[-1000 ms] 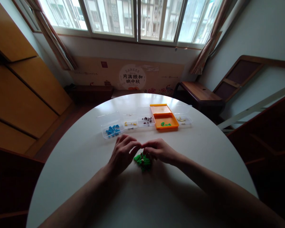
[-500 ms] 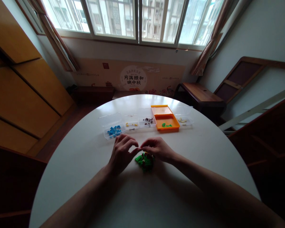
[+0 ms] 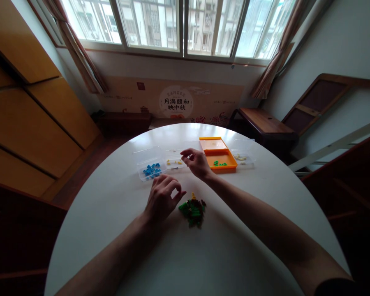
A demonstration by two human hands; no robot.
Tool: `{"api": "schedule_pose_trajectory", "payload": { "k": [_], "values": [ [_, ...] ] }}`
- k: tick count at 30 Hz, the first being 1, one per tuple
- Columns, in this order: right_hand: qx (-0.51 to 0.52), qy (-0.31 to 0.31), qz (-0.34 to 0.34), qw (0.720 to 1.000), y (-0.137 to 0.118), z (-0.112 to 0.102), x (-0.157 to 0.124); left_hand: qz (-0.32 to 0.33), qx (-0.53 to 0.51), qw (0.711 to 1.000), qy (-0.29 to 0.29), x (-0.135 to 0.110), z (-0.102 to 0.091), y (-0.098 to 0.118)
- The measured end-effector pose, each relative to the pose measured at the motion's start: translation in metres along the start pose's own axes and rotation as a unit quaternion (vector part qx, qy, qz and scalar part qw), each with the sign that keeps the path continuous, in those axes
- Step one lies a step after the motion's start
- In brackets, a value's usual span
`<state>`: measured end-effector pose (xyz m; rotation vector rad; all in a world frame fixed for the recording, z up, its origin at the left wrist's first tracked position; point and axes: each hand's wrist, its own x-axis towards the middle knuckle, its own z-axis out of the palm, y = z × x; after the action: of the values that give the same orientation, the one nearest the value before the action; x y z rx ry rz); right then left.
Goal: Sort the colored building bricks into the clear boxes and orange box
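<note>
A small build of green and dark brown toy bricks (image 3: 193, 211) with a yellow tip lies on the table near its middle. To the left of it is my left hand (image 3: 164, 196), its thumb and forefinger curled together in a loop. Whatever may be between those fingertips is too small to make out. My right hand (image 3: 197, 162) is farther forward, over the clear box of dark brown pieces, which it mostly hides. Its thumb and fingers are a little apart, with nothing visible between them.
On the white round table (image 3: 117, 205), a clear box of blue bricks (image 3: 152, 170) stands left of a clear box of yellow pieces (image 3: 174, 163). An orange box (image 3: 223, 168) holds green pieces; a clear box of pale yellow pieces (image 3: 240, 158) is at the right.
My right hand has left my left hand and moved forward to the clear boxes. My left hand stays beside the brick build, which is now uncovered. The view has shifted slightly.
</note>
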<state>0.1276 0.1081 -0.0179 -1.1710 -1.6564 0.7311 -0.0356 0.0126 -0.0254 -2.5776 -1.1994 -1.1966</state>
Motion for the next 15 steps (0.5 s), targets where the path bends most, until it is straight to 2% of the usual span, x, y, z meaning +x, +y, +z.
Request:
{"api": "schedule_pose_trajectory", "payload": {
  "k": [3,6,11,15],
  "values": [
    [0.008,-0.003,-0.001,1.000,0.004,-0.005,-0.003,-0.008,0.001,1.000,-0.003,-0.001,0.000,-0.001],
    [0.002,-0.011,-0.008,1.000,0.010,-0.018,-0.018,-0.013,-0.009,0.999,-0.030,-0.003,0.003,-0.001],
    [-0.044,-0.062,-0.059,0.995,0.018,-0.046,-0.051,-0.006,-0.008,0.992,-0.126,-0.004,0.010,0.001],
    [-0.069,-0.045,-0.076,0.994,0.022,-0.062,-0.067,0.025,0.005,0.980,-0.198,-0.002,0.015,0.002]
  ]
}}
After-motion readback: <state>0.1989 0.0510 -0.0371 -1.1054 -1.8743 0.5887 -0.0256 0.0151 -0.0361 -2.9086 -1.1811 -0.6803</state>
